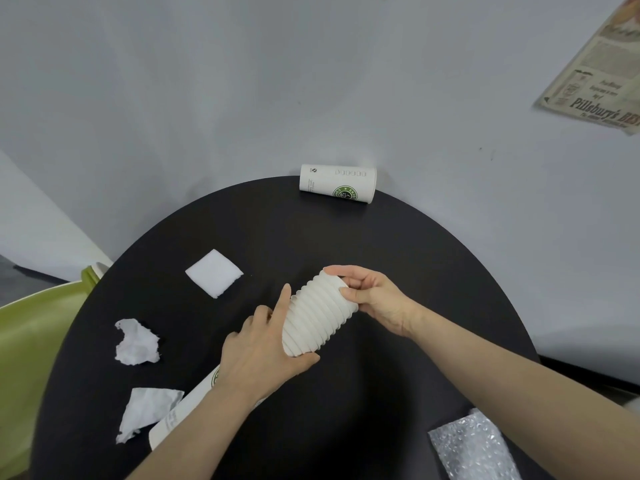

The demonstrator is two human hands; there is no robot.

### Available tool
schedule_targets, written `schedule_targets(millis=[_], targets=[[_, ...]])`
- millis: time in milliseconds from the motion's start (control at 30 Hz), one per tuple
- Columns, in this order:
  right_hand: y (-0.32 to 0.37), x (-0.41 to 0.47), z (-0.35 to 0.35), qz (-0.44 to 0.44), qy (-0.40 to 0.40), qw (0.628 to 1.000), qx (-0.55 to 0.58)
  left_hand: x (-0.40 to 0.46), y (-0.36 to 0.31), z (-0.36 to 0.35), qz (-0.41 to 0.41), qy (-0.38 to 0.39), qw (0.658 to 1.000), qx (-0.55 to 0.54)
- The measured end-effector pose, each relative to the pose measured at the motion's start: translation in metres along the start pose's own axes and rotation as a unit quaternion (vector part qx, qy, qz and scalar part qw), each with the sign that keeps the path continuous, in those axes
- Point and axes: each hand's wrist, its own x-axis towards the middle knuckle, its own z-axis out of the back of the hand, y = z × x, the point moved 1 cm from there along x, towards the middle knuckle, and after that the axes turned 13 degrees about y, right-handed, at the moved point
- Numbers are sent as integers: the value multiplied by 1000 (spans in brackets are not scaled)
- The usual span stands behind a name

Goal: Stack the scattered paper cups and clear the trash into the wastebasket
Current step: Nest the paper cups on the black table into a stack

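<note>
Grip: left hand (263, 355) curls round the lower end of a stack of nested white paper cups (320, 315); right hand (372, 297) pinches its upper rim end, above the black round table (398, 258).
Loose cups: two on their sides, a logo cup (337, 183) beyond the grip, another cup (188, 408) under the left forearm.
Trash: two crumpled papers (136, 342) (145, 412) left of the grip, one folded napkin (214, 273) up-left, one bubble wrap piece (474, 448) below the right forearm.
</note>
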Motion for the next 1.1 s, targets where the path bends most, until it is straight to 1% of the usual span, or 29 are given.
schedule_targets(millis=[133,233,300,433,600,700,800,1000,1100], targets=[[-1,5,-1,6,2,1000,1,9,-4,3,16,18,1000,0],[5,10,6,5,-9,1000,2,16,-2,7,11,9,1000,-16],[10,14,14,17,-38,999,4,20,-1,8,13,-5,1000,-26],[23,26,42,45,-128,991,-14,24,1,5,8,-30,999,-42],[46,52,77,54,-201,974,-87,27,4,4,8,-27,998,-50],[58,71,99,54,-243,962,-109,28,6,4,5,-24,998,-51],[64,88,119,46,-260,958,-115,29,6,5,7,-20,998,-57],[70,115,141,36,-252,959,-125,30,5,6,6,-17,998,-53],[70,126,146,52,-255,958,-123,32,6,8,6,-12,998,-64]])
